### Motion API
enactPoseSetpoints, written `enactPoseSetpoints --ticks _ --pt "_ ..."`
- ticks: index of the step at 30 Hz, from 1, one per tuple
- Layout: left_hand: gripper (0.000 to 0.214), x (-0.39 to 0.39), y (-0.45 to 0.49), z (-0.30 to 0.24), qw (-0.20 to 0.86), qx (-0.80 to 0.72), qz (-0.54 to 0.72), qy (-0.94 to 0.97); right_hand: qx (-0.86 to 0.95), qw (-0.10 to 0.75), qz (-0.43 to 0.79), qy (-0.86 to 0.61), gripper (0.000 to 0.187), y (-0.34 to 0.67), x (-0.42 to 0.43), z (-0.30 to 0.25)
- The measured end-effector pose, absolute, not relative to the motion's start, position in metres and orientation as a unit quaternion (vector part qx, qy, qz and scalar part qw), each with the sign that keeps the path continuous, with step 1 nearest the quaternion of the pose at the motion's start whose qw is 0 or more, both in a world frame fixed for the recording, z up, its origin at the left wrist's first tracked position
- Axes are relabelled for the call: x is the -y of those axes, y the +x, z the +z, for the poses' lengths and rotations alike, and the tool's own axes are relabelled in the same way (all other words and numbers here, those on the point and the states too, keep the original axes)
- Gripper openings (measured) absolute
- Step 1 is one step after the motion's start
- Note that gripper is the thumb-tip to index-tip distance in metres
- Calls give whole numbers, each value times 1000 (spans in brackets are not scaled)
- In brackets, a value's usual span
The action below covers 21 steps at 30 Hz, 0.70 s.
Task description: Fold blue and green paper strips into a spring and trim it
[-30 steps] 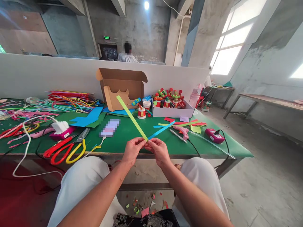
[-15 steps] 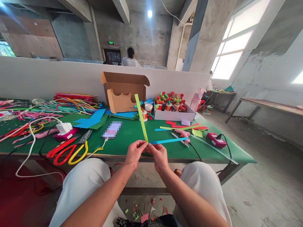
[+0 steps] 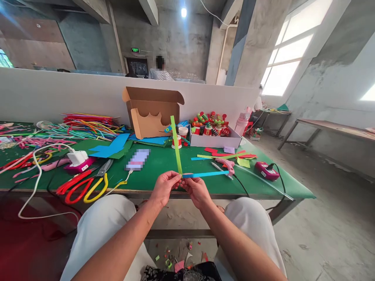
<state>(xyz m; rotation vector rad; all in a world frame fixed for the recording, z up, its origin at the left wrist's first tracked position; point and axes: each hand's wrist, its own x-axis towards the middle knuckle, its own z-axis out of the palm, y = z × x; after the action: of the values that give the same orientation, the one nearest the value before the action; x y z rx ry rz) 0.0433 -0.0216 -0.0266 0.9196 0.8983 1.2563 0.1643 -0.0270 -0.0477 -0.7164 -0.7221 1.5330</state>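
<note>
Green strip [image 3: 176, 146] and blue strip [image 3: 206, 174] meet at centre frame, near the table's front edge; green rises nearly upright, leaning slightly left, blue runs rightward, almost level. Left hand [image 3: 165, 186]: thumb and fingers pinched on the green's lower end. Right hand [image 3: 197, 190]: likewise clamped on the blue at the join, fingertips near the left's. From here I see the glue gun [image 3: 227, 166] just beyond the blue's far end, scissors [image 3: 101, 179] lower left, phone [image 3: 138, 159] left of centre.
</note>
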Motion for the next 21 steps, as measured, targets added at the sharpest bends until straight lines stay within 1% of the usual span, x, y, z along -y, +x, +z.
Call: enactPoseSetpoints --ticks 8,12,21 --pt "34 21 46 -28 584 -409 572 405 298 618 654 -319 32 159 30 -46" --pt "34 22 47 -27 577 -418 571 408 321 627 627 -333 33 156 31 -48" --pt "31 24 49 -31 574 -421 573 406 347 653 553 -384 29 152 33 -48"
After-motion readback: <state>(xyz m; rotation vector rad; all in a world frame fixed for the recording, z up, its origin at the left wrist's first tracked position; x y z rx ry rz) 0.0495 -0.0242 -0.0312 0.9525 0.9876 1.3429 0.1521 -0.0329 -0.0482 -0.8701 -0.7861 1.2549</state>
